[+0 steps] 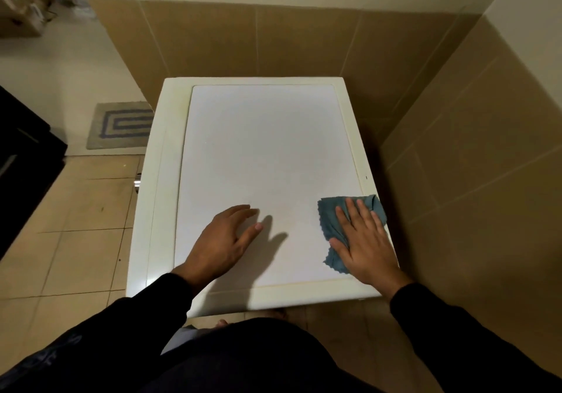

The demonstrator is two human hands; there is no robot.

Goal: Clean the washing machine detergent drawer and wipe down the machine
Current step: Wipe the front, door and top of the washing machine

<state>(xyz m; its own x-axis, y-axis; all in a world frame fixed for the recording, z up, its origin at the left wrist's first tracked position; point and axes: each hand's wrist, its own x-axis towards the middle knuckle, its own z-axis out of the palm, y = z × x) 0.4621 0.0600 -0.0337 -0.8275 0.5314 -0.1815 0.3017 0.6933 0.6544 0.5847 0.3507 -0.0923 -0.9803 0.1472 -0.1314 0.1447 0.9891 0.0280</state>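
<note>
I look straight down on the white top of the washing machine (261,149), which has a cream rim around a flat panel. A blue-grey cloth (328,219) lies crumpled at the panel's near right corner. My right hand (363,240) presses flat on the cloth with straight, spread fingers. My left hand (226,240) rests on the bare panel near the front, left of centre, fingers relaxed and holding nothing. The detergent drawer is out of sight.
Tan tiled walls (456,149) close in behind and to the right of the machine. A grey bath mat (121,125) lies on the tiled floor at the left. A dark cabinet (21,161) stands at the far left. Cardboard boxes (21,0) sit at the top left.
</note>
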